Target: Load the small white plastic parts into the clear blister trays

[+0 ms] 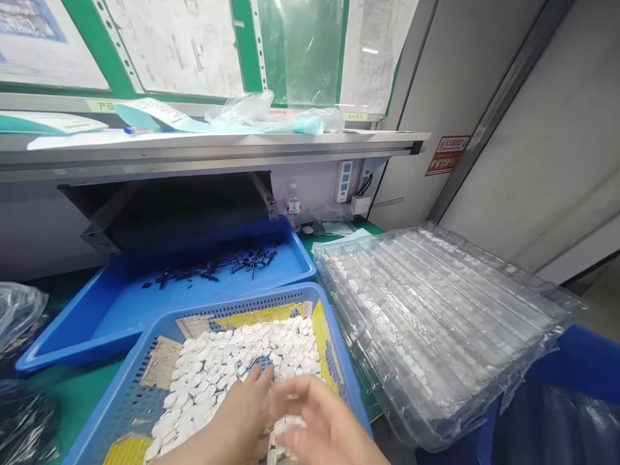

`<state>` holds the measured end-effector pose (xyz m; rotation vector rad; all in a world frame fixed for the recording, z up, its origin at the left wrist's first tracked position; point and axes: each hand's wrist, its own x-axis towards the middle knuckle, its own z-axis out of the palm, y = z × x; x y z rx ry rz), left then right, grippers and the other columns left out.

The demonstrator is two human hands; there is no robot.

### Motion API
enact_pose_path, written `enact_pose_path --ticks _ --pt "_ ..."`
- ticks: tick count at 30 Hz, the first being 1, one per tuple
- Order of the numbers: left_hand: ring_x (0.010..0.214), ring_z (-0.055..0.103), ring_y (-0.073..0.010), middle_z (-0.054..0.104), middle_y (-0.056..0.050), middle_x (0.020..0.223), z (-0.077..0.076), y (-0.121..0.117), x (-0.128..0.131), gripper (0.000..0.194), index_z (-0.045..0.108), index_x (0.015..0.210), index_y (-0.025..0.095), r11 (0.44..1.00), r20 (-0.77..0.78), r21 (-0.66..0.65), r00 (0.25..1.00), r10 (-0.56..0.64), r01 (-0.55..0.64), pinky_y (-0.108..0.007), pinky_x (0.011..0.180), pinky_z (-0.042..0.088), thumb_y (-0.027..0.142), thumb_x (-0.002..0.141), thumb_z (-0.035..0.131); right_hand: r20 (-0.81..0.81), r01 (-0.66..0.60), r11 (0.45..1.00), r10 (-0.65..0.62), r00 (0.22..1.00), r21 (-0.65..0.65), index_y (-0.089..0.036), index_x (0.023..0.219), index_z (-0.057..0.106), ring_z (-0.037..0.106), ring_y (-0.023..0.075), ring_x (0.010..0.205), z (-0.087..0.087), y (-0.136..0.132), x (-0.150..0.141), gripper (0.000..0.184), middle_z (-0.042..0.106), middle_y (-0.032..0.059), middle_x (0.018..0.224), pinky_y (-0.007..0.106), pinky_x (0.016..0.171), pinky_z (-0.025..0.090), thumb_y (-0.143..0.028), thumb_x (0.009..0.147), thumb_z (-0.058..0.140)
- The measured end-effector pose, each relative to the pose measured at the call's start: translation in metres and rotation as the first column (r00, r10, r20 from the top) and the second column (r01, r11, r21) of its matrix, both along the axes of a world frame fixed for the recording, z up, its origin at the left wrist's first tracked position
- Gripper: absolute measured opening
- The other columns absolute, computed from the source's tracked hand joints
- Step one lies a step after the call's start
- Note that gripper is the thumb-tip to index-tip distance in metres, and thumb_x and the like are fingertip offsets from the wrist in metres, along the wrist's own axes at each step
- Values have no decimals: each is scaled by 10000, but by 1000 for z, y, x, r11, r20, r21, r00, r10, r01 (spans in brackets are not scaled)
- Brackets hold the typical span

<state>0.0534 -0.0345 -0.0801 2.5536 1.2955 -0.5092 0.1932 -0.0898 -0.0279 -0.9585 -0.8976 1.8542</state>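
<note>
A blue perforated plastic basket (pixel 232 303) sits at the bottom middle of my view, lined with yellow and brown card. A heaped layer of small white parts (pixel 232 368) fills much of it. My left hand (pixel 237 420) rests on the near side of the heap with its fingers among the parts. My right hand (pixel 314 420) is blurred just beside it, over a short stack of white parts (pixel 283 439). The blur hides whether either hand grips that stack.
A blue tray (pixel 116 316) holding small black parts (pixel 217 266) lies behind the basket. Stacked clear blister trays (pixel 436 323) of white parts stand to the right. Black plastic bags (pixel 22 316) lie at the left. A metal shelf (pixel 203 152) with papers runs overhead.
</note>
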Motion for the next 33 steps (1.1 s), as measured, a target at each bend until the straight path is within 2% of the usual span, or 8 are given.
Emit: enact_pose_path --ticks 3,7,10,12,15,18,23,33 --pt "875 537 -323 546 -120 985 2 3 -5 311 572 900 182 998 91 -3 994 65 -65 -413 631 468 132 604 491 -97 292 933 -317 944 -212 -193 870 571 489 187 988 -12 12 -19 258 539 69 1000 292 819 386 -222 618 620" --pt "644 551 -202 569 -49 745 28 11 -11 213 526 816 157 983 239 -13 954 183 -186 -305 557 425 109 700 353 -146 384 835 -469 871 -394 -195 944 562 399 190 1125 -17 17 -26 335 484 79 1153 284 877 352 -239 619 630" --pt "687 532 -161 579 -5 750 55 13 -13 125 515 796 179 967 519 -154 817 253 -202 -260 607 402 175 754 397 -223 333 814 -478 849 -477 -197 939 567 446 173 1061 -18 19 -27 289 521 63 1117 274 832 381 -245 655 591" --pt "749 534 -143 593 16 822 67 11 -13 109 532 836 203 954 634 -268 720 282 -138 -239 659 399 212 772 444 -311 250 824 -447 839 -508 -196 884 582 520 148 872 -18 19 -28 205 567 45 1005 267 740 418 -266 694 545" --pt "795 541 -136 602 29 873 73 10 -14 148 553 890 228 917 679 -388 646 349 -88 -229 703 402 212 745 526 -446 131 834 -412 795 -536 -178 846 593 524 115 690 -17 19 -27 204 579 35 885 287 703 437 -313 756 470" --pt "749 545 -133 595 13 823 71 14 -19 112 551 847 202 875 669 -462 589 453 -148 -234 681 420 236 788 463 -494 68 819 -408 768 -570 -140 931 593 562 157 789 -15 18 -24 291 590 72 894 349 795 427 -336 782 437" --pt "712 520 -133 571 8 755 71 24 -27 150 533 757 185 864 647 -437 579 496 -252 -248 693 422 276 803 424 -448 62 760 -444 776 -647 -100 1050 555 563 231 957 -13 18 -21 374 598 132 1027 394 870 399 -342 798 421" --pt "651 491 -106 543 28 711 69 27 -33 161 543 734 198 823 638 -499 527 562 -273 -207 627 409 332 794 477 -454 64 758 -454 767 -649 -78 1057 558 553 240 1001 -17 18 -21 388 601 143 1070 377 918 382 -339 803 422"
